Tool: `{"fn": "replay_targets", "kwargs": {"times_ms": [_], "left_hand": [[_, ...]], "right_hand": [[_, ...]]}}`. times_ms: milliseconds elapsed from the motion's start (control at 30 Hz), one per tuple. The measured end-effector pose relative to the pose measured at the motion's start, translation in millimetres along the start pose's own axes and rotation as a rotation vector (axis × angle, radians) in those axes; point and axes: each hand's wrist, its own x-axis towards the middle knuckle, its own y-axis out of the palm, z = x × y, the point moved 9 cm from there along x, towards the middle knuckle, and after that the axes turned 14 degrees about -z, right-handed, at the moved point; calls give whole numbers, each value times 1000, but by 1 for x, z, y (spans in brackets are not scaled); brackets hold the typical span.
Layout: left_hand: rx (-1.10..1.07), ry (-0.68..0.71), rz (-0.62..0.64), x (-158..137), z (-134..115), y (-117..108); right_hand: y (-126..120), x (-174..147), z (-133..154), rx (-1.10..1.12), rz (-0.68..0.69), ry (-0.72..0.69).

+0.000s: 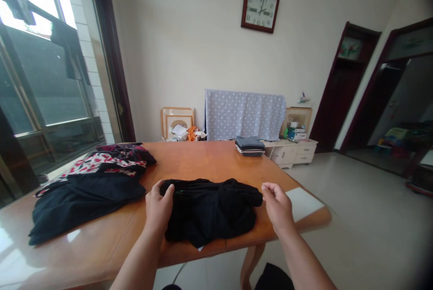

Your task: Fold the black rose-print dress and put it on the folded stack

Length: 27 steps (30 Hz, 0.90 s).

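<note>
The left hand (159,205), lower centre of the frame, pinches one end of a black garment (213,215) lying on the table (192,157); at its right end, whether the right hand (279,208) grips cloth, I can't tell. Uneven pulling could crease it.
</note>
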Motion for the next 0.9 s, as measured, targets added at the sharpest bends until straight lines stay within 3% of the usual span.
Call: {"fn": "replay_targets", "kwargs": {"times_ms": [100,167,333,433,500,633,733,900], "left_hand": [[254,367,-93,-19,-43,0],[186,439,-12,-41,-61,11],[-66,270,491,-111,-71,56],[-113,207,631,-138,-67,69],[-41,263,646,-145,-64,71],[248,529,683,-153,-64,72],[346,698,686,-155,-68,66],[274,742,543,-134,-71,44]], "right_hand": [[10,-8,18,-31,94,-62],[20,-18,31,-66,182,-129],[44,-44,43,-161,341,-286],[50,-52,31,-206,367,-285],[50,-52,22,-228,354,-265],[46,-48,12,-235,357,-186],[40,-42,9,-207,342,-92],[26,-36,5,-55,253,60]]}}
